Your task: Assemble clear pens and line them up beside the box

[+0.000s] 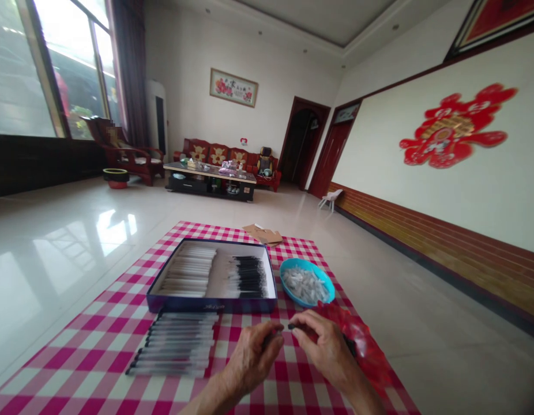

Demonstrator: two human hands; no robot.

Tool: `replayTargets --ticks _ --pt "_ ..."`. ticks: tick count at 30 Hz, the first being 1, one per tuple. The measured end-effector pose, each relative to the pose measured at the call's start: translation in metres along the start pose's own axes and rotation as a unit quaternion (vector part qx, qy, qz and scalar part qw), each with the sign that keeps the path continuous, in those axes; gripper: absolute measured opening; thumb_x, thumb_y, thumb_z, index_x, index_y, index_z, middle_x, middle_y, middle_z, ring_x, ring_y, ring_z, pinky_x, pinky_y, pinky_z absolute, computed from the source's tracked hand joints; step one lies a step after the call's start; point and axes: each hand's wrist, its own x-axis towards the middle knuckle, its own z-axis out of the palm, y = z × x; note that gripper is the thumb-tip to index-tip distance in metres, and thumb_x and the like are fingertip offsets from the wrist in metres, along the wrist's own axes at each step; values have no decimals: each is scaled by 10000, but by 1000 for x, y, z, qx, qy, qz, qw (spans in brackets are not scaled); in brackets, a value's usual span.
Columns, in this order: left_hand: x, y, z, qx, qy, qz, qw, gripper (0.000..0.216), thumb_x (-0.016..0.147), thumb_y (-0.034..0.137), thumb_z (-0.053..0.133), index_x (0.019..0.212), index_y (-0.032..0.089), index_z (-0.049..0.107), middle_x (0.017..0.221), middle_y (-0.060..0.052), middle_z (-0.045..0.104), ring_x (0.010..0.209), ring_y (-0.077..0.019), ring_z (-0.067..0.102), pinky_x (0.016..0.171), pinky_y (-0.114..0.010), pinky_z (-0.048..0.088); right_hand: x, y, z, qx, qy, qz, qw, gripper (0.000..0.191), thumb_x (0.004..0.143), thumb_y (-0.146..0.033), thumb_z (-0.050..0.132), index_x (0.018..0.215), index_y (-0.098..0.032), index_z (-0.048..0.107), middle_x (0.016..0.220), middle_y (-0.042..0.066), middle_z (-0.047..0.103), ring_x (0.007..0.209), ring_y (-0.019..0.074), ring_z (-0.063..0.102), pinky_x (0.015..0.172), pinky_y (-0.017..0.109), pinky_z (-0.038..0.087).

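My left hand [254, 354] and my right hand [325, 346] meet low over a red-and-white checked cloth [98, 346]. Both are pinched on a thin dark pen part [293, 327] held between them. A row of finished clear pens [176, 344] lies to the left of my hands. Beyond them stands a shallow dark-blue box [213, 304] with white pen tubes on its left side and black pieces on its right. A blue bowl [288, 266] of small clear caps sits at the right. A red plastic bag [366, 346] lies under my right wrist.
A piece of brown cardboard [263, 234] lies at the cloth's far edge. Shiny tiled floor [55, 248] surrounds the cloth. A dark coffee table [210, 180], red sofa [215, 154] and armchair [128, 154] stand far back; a small white stool [331, 199] stands by the right wall.
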Motion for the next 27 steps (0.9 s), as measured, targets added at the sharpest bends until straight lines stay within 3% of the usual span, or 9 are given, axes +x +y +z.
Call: replayTargets --ticks 6,13,19,23,27 --pt "4 -7 0 4 17 -41 999 202 877 252 489 702 166 543 561 48 446 500 -77 382 490 -212 262 2 -7 19 -17 -8 -31 999 146 828 -134 519 870 -199 642 820 26 653 755 156 626 704 251 484" --pt "4 -12 0 -10 5 -45 999 195 888 264 459 729 170 523 570 56 407 504 -79 357 502 -218 250 1 -7 32 -87 10 -79 993 250 857 -84 422 956 -193 623 878 54 640 799 170 627 730 276 484" --pt "6 -12 -4 16 15 -62 998 217 879 285 473 724 170 571 550 37 488 500 -89 401 506 -216 280 7 -12 34 -157 -6 -52 986 230 811 -66 444 888 -197 616 820 45 628 747 183 617 681 289 470" --pt "9 -13 -7 11 44 -63 997 226 892 325 483 870 177 653 619 11 599 522 -99 483 513 -200 333 26 -15 25 -76 1 -19 997 149 773 -111 507 790 -198 626 791 35 641 717 170 617 664 277 478" --pt "9 -12 -10 13 74 -68 995 288 912 354 448 1027 184 650 617 14 604 507 -103 488 498 -196 353 40 -9 25 124 30 81 989 121 776 -267 589 849 -179 630 777 37 685 721 184 646 679 291 513"
